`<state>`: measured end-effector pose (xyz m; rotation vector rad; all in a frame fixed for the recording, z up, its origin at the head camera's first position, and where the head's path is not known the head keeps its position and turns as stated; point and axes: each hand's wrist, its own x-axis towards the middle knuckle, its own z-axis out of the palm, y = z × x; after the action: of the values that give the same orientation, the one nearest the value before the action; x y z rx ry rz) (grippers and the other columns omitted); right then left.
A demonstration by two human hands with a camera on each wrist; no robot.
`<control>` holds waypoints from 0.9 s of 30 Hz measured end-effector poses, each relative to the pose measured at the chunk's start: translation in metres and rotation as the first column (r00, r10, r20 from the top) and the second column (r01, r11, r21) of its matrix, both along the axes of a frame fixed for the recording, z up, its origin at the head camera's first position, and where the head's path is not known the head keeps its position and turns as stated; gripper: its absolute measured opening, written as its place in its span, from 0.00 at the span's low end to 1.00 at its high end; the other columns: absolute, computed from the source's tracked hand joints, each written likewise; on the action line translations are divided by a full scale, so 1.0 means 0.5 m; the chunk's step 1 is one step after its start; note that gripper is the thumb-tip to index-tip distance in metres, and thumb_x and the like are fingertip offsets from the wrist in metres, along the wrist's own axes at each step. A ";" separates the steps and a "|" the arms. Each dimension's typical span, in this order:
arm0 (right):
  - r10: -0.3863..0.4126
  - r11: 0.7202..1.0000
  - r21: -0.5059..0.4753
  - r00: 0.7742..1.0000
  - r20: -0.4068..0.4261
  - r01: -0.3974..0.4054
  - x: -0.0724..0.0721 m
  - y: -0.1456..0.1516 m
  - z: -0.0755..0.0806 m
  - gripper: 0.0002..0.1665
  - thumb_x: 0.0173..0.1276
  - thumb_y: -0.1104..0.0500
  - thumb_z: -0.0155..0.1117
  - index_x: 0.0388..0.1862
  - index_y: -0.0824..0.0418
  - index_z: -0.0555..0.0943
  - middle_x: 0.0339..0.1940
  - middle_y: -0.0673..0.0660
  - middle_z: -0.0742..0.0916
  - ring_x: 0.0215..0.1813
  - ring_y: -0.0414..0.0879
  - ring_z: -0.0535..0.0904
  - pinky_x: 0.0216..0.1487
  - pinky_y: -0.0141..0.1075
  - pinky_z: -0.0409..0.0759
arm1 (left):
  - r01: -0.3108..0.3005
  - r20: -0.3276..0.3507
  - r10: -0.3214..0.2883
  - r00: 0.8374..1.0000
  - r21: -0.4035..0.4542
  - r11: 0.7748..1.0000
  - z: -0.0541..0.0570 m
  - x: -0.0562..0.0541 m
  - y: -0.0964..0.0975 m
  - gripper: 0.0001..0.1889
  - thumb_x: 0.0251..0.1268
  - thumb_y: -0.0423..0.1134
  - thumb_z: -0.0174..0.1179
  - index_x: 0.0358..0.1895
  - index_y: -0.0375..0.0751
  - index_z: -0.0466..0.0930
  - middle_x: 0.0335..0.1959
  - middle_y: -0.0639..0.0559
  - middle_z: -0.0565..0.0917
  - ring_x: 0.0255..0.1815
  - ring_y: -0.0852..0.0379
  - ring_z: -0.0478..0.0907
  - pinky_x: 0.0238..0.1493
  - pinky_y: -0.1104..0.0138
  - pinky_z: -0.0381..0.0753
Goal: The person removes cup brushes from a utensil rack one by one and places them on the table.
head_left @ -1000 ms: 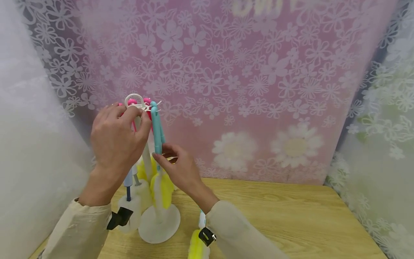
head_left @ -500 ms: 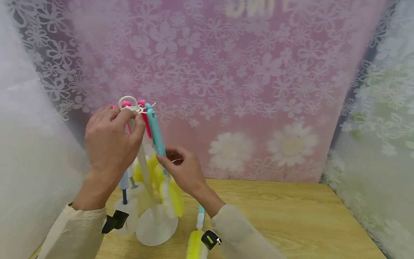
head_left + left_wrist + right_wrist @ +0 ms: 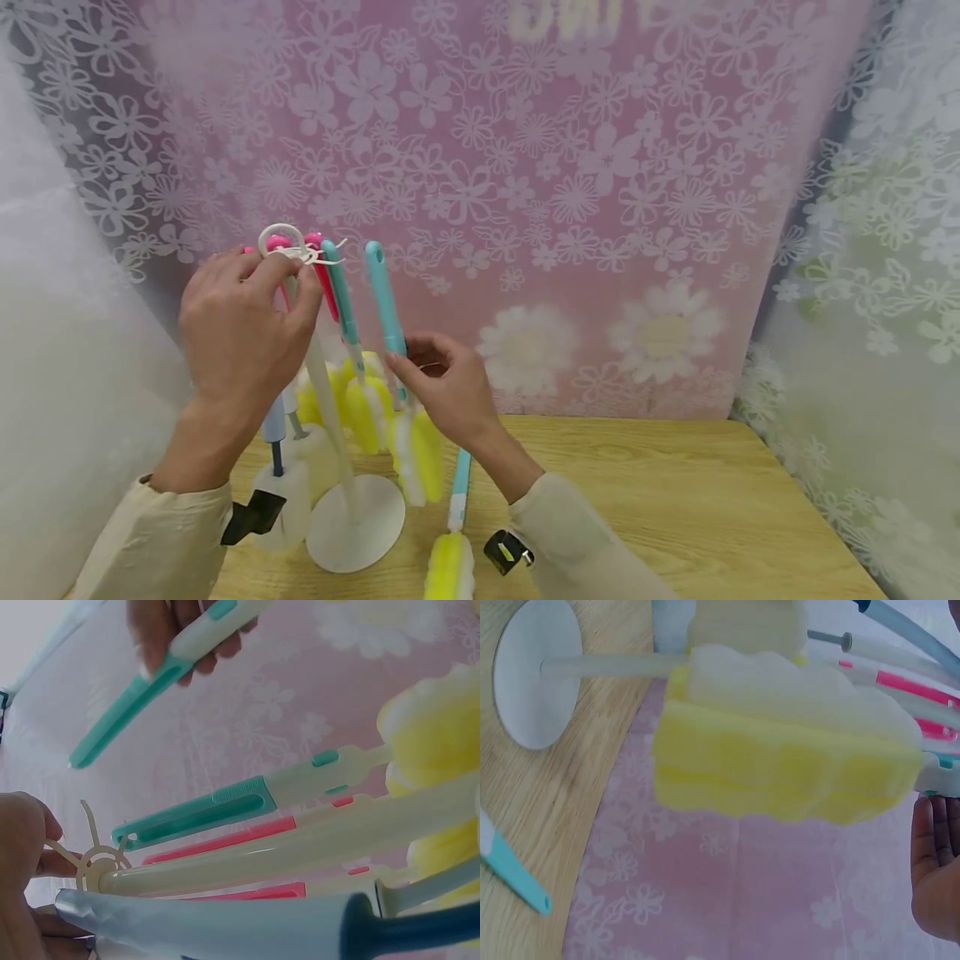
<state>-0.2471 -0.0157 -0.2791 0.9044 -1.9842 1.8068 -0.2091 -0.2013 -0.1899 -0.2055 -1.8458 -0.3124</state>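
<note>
My left hand (image 3: 243, 329) grips the top of a white hanging stand (image 3: 322, 383), just below its ring and hooks. My right hand (image 3: 453, 392) pinches a teal-handled sponge bottle brush (image 3: 385, 292) low on its handle, its yellow and white head (image 3: 780, 761) pointing down. That brush is apart from the hooks, to the right of the stand. Another teal-handled brush (image 3: 202, 814) hangs from a hook, with pink-handled brushes (image 3: 225, 840) behind it. My left fingertips are partly hidden in the head view.
A further teal and yellow sponge brush (image 3: 450, 558) lies on the wooden table (image 3: 637, 500) near my right wrist. Blue-grey handled brushes with white heads (image 3: 281, 508) hang at the stand's left. The round white base (image 3: 356, 525) rests on the table before a pink flowered backdrop (image 3: 525, 208).
My right hand has drawn one teal-handled brush off its hook and away to the right. The other teal-handled brush stays hanging. My left hand keeps its grip on the stand's top.
</note>
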 end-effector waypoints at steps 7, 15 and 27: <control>-0.111 0.993 0.053 0.990 0.085 0.107 -0.014 0.070 -0.046 0.15 0.63 0.49 0.67 0.44 0.56 0.82 0.33 0.49 0.86 0.35 0.44 0.82 0.40 0.38 0.81 | 0.021 -0.027 -0.020 0.999 0.028 0.999 -0.002 -0.005 0.001 0.17 0.64 0.44 0.49 0.31 0.37 0.85 0.26 0.40 0.81 0.43 0.38 0.78 0.54 0.50 0.72; -0.294 0.954 0.129 0.930 0.220 0.271 -0.034 0.157 -0.132 0.16 0.61 0.48 0.69 0.38 0.58 0.82 0.30 0.52 0.84 0.32 0.46 0.81 0.38 0.39 0.80 | 0.036 -0.078 -0.033 0.996 0.047 0.998 -0.002 -0.007 0.005 0.17 0.63 0.43 0.48 0.29 0.36 0.84 0.22 0.40 0.78 0.35 0.38 0.76 0.46 0.49 0.72; -0.354 0.927 0.289 0.812 0.464 0.239 -0.029 0.223 -0.257 0.21 0.62 0.50 0.68 0.39 0.68 0.79 0.27 0.56 0.84 0.28 0.47 0.83 0.34 0.46 0.83 | 0.037 -0.038 -0.035 0.999 0.057 0.998 -0.003 -0.006 0.011 0.18 0.63 0.45 0.48 0.32 0.36 0.85 0.25 0.38 0.80 0.44 0.38 0.78 0.56 0.51 0.71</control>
<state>-0.2614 0.0960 -0.4076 0.1247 -2.5115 1.7890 -0.2119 -0.1960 -0.1915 -0.2037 -1.7955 -0.3844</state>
